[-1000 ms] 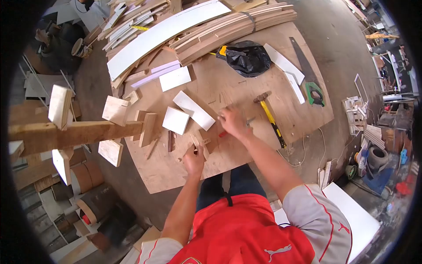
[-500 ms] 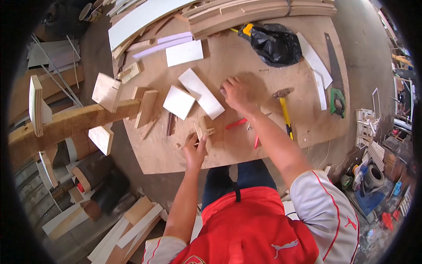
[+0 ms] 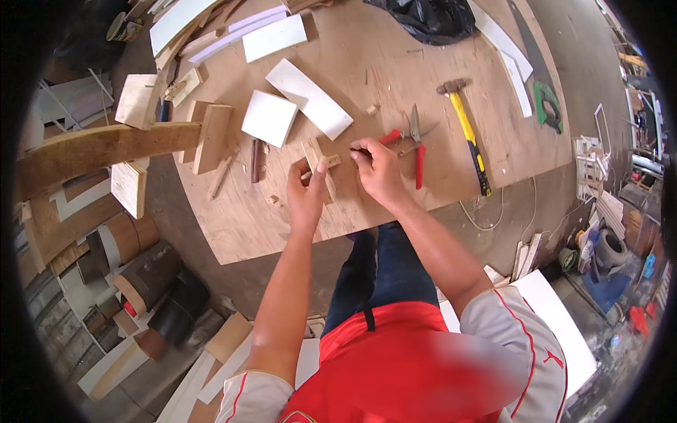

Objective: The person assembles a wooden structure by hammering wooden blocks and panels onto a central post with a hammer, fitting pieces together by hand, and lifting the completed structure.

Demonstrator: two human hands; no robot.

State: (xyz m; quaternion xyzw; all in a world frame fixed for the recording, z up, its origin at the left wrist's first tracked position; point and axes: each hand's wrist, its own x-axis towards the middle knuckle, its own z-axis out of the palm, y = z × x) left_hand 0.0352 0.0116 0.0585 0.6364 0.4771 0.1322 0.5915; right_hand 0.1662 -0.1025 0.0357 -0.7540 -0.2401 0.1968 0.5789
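My left hand (image 3: pixel 307 196) is closed around a small wooden block with a crosspiece (image 3: pixel 328 161), holding it above the plywood tabletop. To its right, my right hand (image 3: pixel 381 173) pinches a small dark thing near the crosspiece, too small to name; the two are apart. Just beyond my right hand lie red-handled snips (image 3: pixel 416 134) with the blades spread. A hammer (image 3: pixel 467 130) with a yellow and black handle rests farther right. Two white boards, a squarish one (image 3: pixel 270 118) and a longer one (image 3: pixel 309 99), lie beyond my left hand.
A handsaw (image 3: pixel 544 99) with a green handle lies by the tabletop's right edge. A black plastic bag (image 3: pixel 430 20) sits at the back. On the left, a wooden beam (image 3: pixel 106 151) with attached blocks reaches over the table edge. Wood offcuts (image 3: pixel 204 381) cover the floor at lower left.
My right hand has come back from the far middle of the table towards the wooden block in my left hand. The snips now show fully. The camera view has shifted.
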